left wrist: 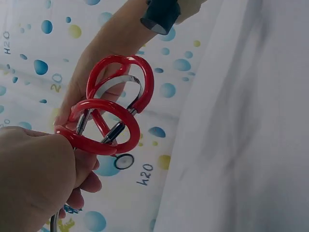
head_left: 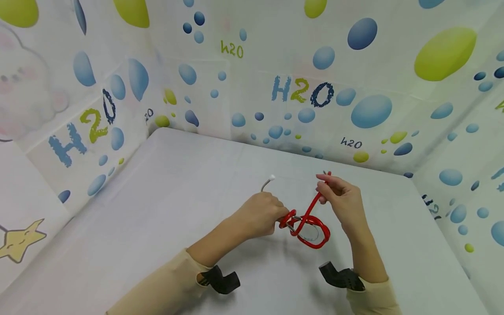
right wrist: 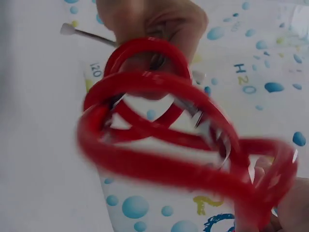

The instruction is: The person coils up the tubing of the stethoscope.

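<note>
A stethoscope with red tubing [head_left: 313, 202] hangs coiled between the two hands, above the table. My left hand [head_left: 260, 214] grips its metal ear tubes and the nearby coil; one ear tube pokes out beyond the knuckles with a white eartip [head_left: 272, 177]. My right hand [head_left: 346, 201] pinches a raised length of the tubing between thumb and fingers. Red loops [left wrist: 130, 128] wrap around metal parts in the left wrist view, where a round disc [left wrist: 124, 161], seemingly the chest piece, shows below them. Blurred tubing [right wrist: 159, 171] crosses the right wrist view and partly covers the left hand.
A white table [head_left: 177, 183] lies under the hands. Behind it and at the sides stand cloth walls [head_left: 252, 78] printed with blue and green drops and H2O lettering. Black wrist devices [head_left: 222, 280] sit at both sleeves.
</note>
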`<state>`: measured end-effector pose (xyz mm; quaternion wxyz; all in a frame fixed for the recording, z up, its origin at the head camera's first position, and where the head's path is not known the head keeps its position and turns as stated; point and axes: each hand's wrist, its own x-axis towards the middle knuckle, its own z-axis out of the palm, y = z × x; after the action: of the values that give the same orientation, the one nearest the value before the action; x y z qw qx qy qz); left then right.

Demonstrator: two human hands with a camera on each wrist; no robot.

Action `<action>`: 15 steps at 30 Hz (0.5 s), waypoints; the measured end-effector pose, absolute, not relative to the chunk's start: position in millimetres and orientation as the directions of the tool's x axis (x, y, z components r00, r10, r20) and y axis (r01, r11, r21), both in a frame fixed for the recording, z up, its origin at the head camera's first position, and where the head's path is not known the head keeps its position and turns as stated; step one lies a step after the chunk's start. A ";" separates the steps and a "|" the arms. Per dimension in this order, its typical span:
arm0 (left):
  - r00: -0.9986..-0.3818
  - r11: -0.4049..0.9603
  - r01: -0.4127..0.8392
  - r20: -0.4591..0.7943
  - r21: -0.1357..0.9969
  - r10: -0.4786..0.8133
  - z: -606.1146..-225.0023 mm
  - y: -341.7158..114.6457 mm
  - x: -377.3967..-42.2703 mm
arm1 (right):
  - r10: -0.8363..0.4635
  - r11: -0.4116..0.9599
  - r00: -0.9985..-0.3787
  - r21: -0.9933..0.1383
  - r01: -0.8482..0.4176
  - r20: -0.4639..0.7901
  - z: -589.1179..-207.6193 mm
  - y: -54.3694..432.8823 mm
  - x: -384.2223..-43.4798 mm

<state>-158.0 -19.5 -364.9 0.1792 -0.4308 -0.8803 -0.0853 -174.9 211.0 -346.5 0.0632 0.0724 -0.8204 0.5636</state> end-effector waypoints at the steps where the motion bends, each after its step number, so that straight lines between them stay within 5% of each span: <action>1: -0.556 0.612 0.791 0.413 -0.003 0.721 -363.5 -20.9 -158.2 | -0.044 0.345 -0.981 -0.919 -0.192 0.188 -347.1 212.1 -175.5; 15: -0.406 0.544 0.838 0.707 0.036 0.579 -323.5 -32.2 -143.8 | -0.256 0.315 -0.908 -0.859 -0.404 0.333 -344.2 206.9 -172.9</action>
<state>-143.8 -32.2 -323.5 0.3288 -0.4348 -0.8148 -0.1974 -172.9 206.9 -344.2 0.0672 0.2042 -0.8081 0.5485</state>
